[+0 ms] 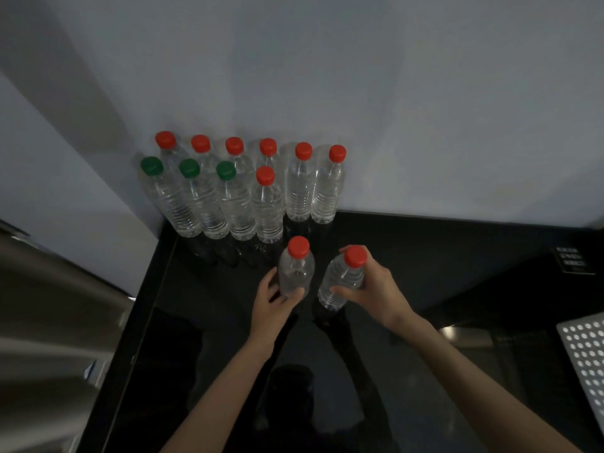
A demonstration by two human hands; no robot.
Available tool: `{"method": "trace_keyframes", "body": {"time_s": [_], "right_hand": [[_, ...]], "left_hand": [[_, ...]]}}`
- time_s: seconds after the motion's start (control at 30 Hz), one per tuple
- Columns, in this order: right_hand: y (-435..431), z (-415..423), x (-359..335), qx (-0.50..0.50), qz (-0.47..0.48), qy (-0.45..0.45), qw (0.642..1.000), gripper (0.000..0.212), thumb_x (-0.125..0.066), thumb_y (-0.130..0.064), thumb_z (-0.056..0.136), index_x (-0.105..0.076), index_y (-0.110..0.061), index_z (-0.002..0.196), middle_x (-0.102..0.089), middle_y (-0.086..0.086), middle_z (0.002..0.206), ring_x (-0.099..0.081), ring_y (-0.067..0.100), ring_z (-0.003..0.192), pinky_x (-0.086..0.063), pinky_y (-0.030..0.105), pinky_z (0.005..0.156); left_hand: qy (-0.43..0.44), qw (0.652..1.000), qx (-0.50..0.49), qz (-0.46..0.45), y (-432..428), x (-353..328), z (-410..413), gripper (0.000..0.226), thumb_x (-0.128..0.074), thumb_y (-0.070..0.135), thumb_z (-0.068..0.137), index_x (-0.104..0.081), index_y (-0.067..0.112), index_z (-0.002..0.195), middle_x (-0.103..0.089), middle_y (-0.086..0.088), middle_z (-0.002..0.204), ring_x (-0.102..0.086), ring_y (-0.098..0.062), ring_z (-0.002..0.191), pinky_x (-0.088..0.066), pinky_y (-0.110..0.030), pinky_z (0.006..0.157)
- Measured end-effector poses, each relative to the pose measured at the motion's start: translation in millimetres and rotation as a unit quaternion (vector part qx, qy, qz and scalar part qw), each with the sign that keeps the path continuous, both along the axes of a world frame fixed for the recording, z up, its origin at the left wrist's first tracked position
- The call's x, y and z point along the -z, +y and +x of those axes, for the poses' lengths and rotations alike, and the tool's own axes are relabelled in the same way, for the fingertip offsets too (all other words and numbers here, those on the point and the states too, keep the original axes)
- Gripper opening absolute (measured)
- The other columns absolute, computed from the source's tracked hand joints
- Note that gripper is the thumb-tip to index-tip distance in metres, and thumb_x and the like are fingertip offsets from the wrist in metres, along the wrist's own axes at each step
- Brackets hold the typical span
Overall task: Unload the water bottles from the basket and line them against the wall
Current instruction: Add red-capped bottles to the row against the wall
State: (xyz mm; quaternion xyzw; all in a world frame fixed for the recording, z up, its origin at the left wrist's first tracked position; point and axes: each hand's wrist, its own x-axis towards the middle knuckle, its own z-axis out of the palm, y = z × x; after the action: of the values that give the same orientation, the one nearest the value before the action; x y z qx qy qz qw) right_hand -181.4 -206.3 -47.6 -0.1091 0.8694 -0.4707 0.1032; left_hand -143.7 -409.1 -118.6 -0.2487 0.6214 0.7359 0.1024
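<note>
Several clear water bottles stand in two rows against the pale wall (327,76): a back row with red caps (303,150) and a front row with three green caps (189,168) and one red cap (265,175). My left hand (273,300) grips a red-capped bottle (296,273) upright on the black counter (425,256). My right hand (371,286) holds another red-capped bottle (343,282), tilted slightly left, just right of the first. The basket is only partly visible.
A white perforated basket corner (585,358) sits at the right edge. A small dark label (573,260) lies on the counter at the back right. A stainless surface (49,305) borders the counter on the left.
</note>
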Motion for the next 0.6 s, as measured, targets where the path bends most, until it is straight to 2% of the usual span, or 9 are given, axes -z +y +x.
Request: {"method": "trace_keyframes", "body": {"time_s": [0.07, 0.13, 0.17, 0.23, 0.27, 0.33, 0.4, 0.47, 0.6], "right_hand": [[-0.5, -1.9, 0.8, 0.002, -0.010, -0.001, 1.000, 0.055, -0.081, -0.018, 0.073, -0.049, -0.026, 0.117, -0.064, -0.008, 0.109, -0.065, 0.007, 0.101, -0.055, 0.034, 0.090], [-0.2, -6.3, 0.5, 0.013, -0.018, -0.004, 1.000, 0.054, -0.081, -0.016, 0.073, -0.049, -0.025, 0.117, -0.064, -0.007, 0.108, -0.065, 0.006, 0.101, -0.054, 0.028, 0.090], [-0.2, -9.1, 0.5, 0.018, -0.022, -0.007, 1.000, 0.055, -0.081, -0.015, 0.073, -0.049, -0.024, 0.117, -0.063, -0.007, 0.108, -0.064, 0.005, 0.102, -0.054, 0.025, 0.089], [0.0, -13.6, -1.2, 0.023, -0.026, -0.011, 0.999, 0.056, -0.081, -0.015, 0.074, -0.048, -0.022, 0.118, -0.063, -0.007, 0.109, -0.064, 0.005, 0.103, -0.053, 0.022, 0.086], [-0.1, -16.4, -1.4, 0.024, -0.026, -0.012, 0.999, 0.056, -0.081, -0.015, 0.073, -0.048, -0.020, 0.119, -0.063, -0.007, 0.109, -0.064, 0.006, 0.102, -0.053, 0.022, 0.086], [-0.2, -21.7, -1.5, 0.029, -0.025, -0.012, 0.999, 0.056, -0.081, -0.015, 0.073, -0.049, -0.019, 0.119, -0.064, -0.007, 0.108, -0.064, 0.005, 0.101, -0.053, 0.020, 0.085], [-0.7, -26.9, -2.3, 0.027, -0.024, -0.014, 0.999, 0.056, -0.081, -0.014, 0.074, -0.048, -0.020, 0.118, -0.064, -0.008, 0.107, -0.063, 0.001, 0.100, -0.053, 0.016, 0.082], [-1.6, -32.6, -3.4, 0.025, -0.024, -0.014, 0.999, 0.055, -0.081, -0.014, 0.074, -0.048, -0.023, 0.117, -0.063, -0.009, 0.107, -0.063, -0.002, 0.100, -0.052, 0.013, 0.080], [-3.4, -46.2, -4.0, 0.018, -0.006, 0.002, 1.000, 0.054, -0.081, -0.011, 0.073, -0.049, -0.022, 0.116, -0.062, -0.007, 0.106, -0.063, 0.002, 0.098, -0.052, 0.018, 0.083]], "left_hand": [[-0.099, 0.984, -0.029, 0.147, -0.3, 5.1, 4.0, 0.073, -0.071, 0.012, 0.086, -0.034, 0.031, 0.145, -0.053, -0.014, 0.137, -0.059, -0.017, 0.110, -0.050, -0.035, 0.095], [-0.143, 0.960, -0.054, 0.233, 1.0, 8.5, 5.0, 0.070, -0.064, 0.014, 0.091, -0.027, 0.023, 0.150, -0.050, -0.012, 0.137, -0.054, -0.020, 0.120, -0.049, -0.028, 0.097], [-0.175, 0.933, -0.091, 0.302, 0.0, 10.1, 3.8, 0.068, -0.065, 0.017, 0.091, -0.028, 0.018, 0.148, -0.050, -0.009, 0.136, -0.052, -0.019, 0.123, -0.050, -0.026, 0.095], [-0.184, 0.877, -0.139, 0.421, -2.7, 17.6, -2.5, 0.075, -0.072, 0.025, 0.085, -0.030, 0.021, 0.147, -0.044, -0.019, 0.144, -0.050, -0.037, 0.127, -0.046, -0.040, 0.103], [-0.172, 0.880, -0.155, 0.416, -3.7, 19.5, -7.3, 0.084, -0.078, 0.026, 0.079, -0.030, 0.023, 0.149, -0.036, -0.024, 0.150, -0.046, -0.042, 0.129, -0.042, -0.046, 0.107], [-0.180, 0.871, -0.146, 0.434, -0.1, 15.4, -17.9, 0.091, -0.081, 0.029, 0.075, -0.031, 0.023, 0.151, -0.036, -0.015, 0.152, -0.046, -0.032, 0.132, -0.042, -0.038, 0.109], [-0.164, 0.883, -0.154, 0.411, 3.8, 13.5, -25.2, 0.060, -0.064, 0.030, 0.093, -0.040, 0.017, 0.147, -0.049, -0.016, 0.139, -0.052, -0.031, 0.126, -0.043, -0.035, 0.108], [-0.160, 0.896, -0.139, 0.391, 2.3, 12.1, -30.7, 0.039, -0.054, 0.019, 0.101, -0.050, 0.014, 0.139, -0.054, -0.026, 0.133, -0.058, -0.042, 0.119, -0.047, -0.045, 0.105], [-0.132, 0.908, -0.106, 0.384, 1.7, 20.9, -40.8, 0.031, -0.049, 0.009, 0.102, -0.055, 0.012, 0.132, -0.071, -0.020, 0.110, -0.064, -0.039, 0.109, -0.052, -0.047, 0.096]]}}
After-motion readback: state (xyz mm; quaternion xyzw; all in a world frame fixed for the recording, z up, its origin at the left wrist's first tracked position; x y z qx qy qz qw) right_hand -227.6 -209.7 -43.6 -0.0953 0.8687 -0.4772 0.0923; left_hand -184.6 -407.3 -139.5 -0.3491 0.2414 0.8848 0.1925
